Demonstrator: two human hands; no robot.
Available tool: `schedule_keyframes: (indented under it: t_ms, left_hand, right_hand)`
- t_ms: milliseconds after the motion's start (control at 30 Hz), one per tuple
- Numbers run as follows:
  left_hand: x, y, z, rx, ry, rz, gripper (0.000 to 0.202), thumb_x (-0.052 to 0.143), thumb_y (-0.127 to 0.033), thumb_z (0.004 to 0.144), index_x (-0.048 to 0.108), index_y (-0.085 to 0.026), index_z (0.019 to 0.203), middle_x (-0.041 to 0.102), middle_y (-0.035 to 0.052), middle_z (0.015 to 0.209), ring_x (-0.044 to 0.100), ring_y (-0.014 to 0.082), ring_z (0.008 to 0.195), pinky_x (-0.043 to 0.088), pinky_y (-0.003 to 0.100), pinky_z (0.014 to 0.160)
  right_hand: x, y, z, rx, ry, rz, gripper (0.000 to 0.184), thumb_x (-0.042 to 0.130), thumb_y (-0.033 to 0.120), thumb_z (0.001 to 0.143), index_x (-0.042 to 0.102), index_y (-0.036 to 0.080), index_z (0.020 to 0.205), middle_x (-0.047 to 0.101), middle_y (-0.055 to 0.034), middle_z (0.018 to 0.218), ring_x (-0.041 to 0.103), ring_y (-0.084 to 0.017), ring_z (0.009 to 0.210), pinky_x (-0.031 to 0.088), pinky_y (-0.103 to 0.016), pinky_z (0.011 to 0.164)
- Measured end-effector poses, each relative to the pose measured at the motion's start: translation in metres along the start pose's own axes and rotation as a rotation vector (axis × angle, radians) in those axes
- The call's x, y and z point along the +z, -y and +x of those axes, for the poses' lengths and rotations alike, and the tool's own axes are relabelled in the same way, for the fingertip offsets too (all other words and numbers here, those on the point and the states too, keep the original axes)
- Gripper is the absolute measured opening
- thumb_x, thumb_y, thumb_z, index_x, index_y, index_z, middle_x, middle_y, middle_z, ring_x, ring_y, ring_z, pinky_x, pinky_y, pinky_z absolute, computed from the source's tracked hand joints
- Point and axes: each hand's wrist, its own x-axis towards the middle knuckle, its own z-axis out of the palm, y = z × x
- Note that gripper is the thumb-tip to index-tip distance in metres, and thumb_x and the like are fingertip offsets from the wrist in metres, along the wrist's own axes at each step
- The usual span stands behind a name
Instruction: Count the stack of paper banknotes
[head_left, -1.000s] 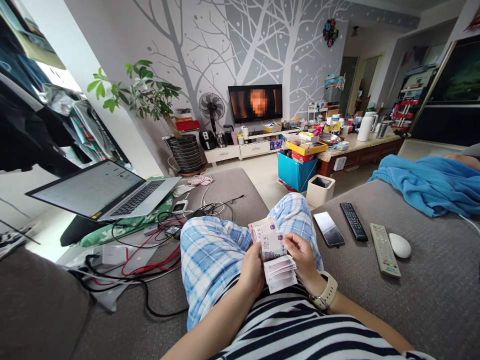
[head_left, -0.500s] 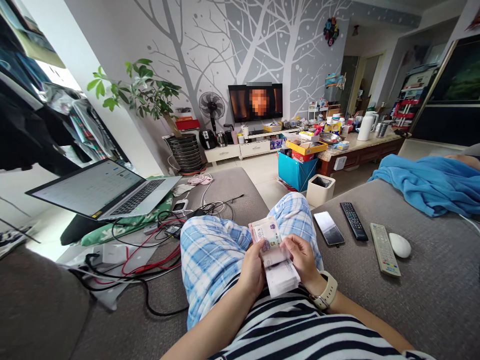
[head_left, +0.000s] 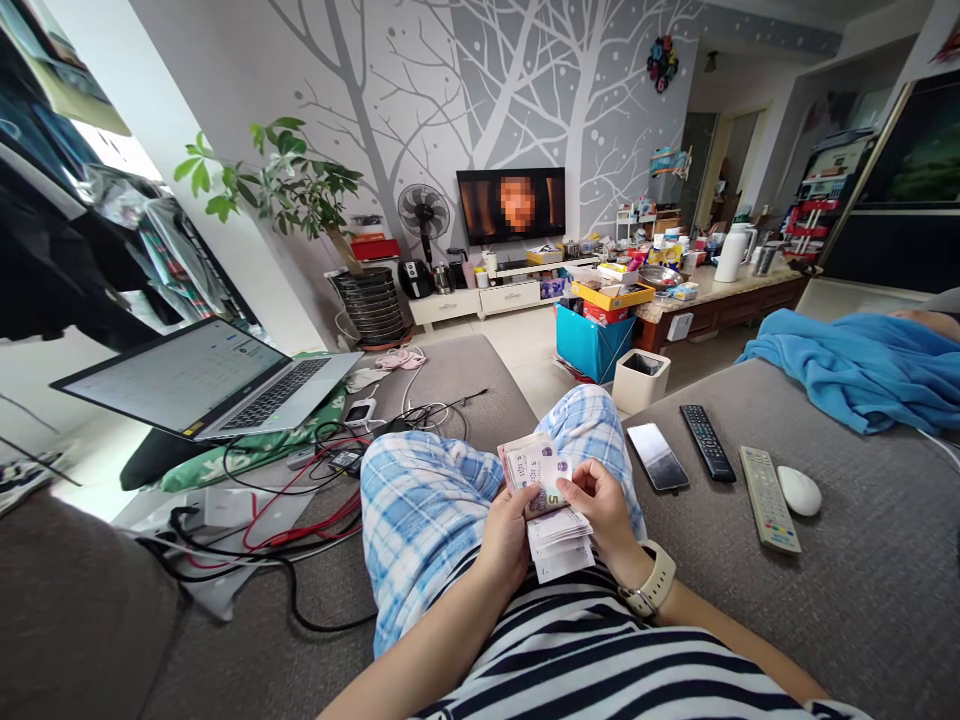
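Observation:
A stack of banknotes [head_left: 534,462], pale purple and marked with a 5, is held above my lap. My left hand [head_left: 504,535] grips the stack from its left side, thumb pressed on top. With thumb and fingertips, my right hand [head_left: 600,505] pinches the right edge of the top note. Several notes hang folded over toward my belly, their lower ends fanned apart. The fingers beneath the stack are hidden. A cream watch [head_left: 654,583] sits on my right wrist. Blue checked trousers [head_left: 420,530] cover my legs under the notes.
To my right on the sofa lie a phone [head_left: 658,457], a black remote [head_left: 707,443], a grey remote [head_left: 770,500] and a white mouse [head_left: 799,491]. Tangled cables [head_left: 300,530] and a laptop [head_left: 225,385] are at my left. A white bin [head_left: 641,382] stands ahead.
My right hand has shifted slightly up with the edge of a top note. The notes hanging down have spread apart. My left hand stays in place.

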Motion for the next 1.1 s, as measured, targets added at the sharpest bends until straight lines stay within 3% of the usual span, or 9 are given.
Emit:
schedule_keyframes:
  t_ms: [167, 333, 1100]
  left_hand:
    - [-0.0018, 0.0019, 0.0025, 0.005, -0.001, -0.002, 0.032, 0.068, -0.011, 0.069, 0.069, -0.011, 0.101, 0.076, 0.0110, 0.086, 0.073, 0.0268, 0.080, 0.059, 0.038, 0.076]
    - [0.0000, 0.0017, 0.0051, -0.026, -0.024, -0.072, 0.033, 0.063, -0.017, 0.077, 0.067, -0.009, 0.108, 0.076, 0.0138, 0.096, 0.073, 0.0274, 0.083, 0.059, 0.041, 0.079]
    - [0.0008, 0.0031, 0.0079, -0.013, -0.028, -0.091, 0.036, 0.058, -0.021, 0.080, 0.065, -0.009, 0.114, 0.075, 0.0153, 0.105, 0.072, 0.0308, 0.095, 0.056, 0.044, 0.088]
  right_hand:
    - [-0.0016, 0.0005, 0.0000, -0.036, 0.035, -0.090, 0.036, 0.066, 0.045, 0.081, 0.047, 0.020, 0.062, 0.041, 0.0048, 0.060, 0.038, -0.012, 0.058, 0.033, -0.026, 0.056]
    - [-0.0020, -0.0006, 0.0001, -0.052, 0.033, -0.102, 0.036, 0.064, 0.045, 0.083, 0.048, 0.020, 0.062, 0.043, 0.0043, 0.058, 0.039, -0.012, 0.057, 0.032, -0.026, 0.055]
    - [-0.0010, 0.0085, -0.0036, -0.047, 0.076, 0.019, 0.026, 0.062, 0.040, 0.083, 0.057, 0.019, 0.068, 0.050, 0.0029, 0.060, 0.044, -0.013, 0.057, 0.037, -0.025, 0.055]
